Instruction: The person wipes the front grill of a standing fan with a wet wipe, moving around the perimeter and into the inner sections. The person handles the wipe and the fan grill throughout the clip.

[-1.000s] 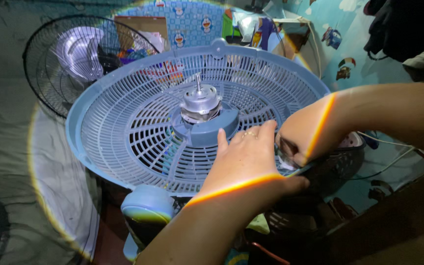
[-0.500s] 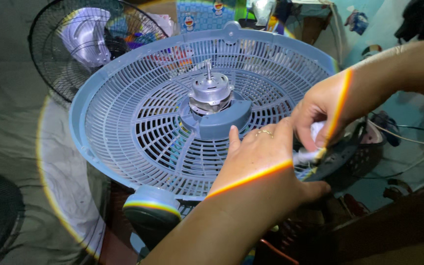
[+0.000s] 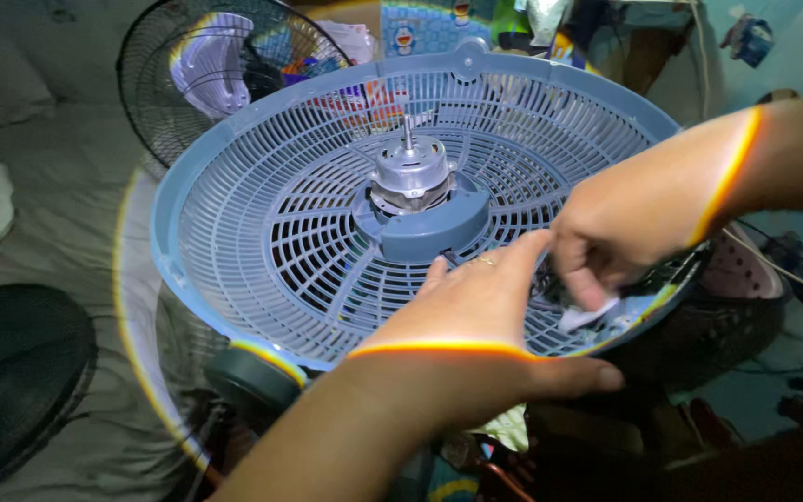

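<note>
The left hand [image 3: 476,311] lies spread flat on the blue fan grille [image 3: 262,242], hiding the ribs beneath it. The right hand [image 3: 620,232] pinches a small white cloth [image 3: 587,316] against the grille's near rim; its fingertips are partly hidden. The round, slotted grille tilts toward the camera, with a bare metal motor [image 3: 411,172] at its centre.
</note>
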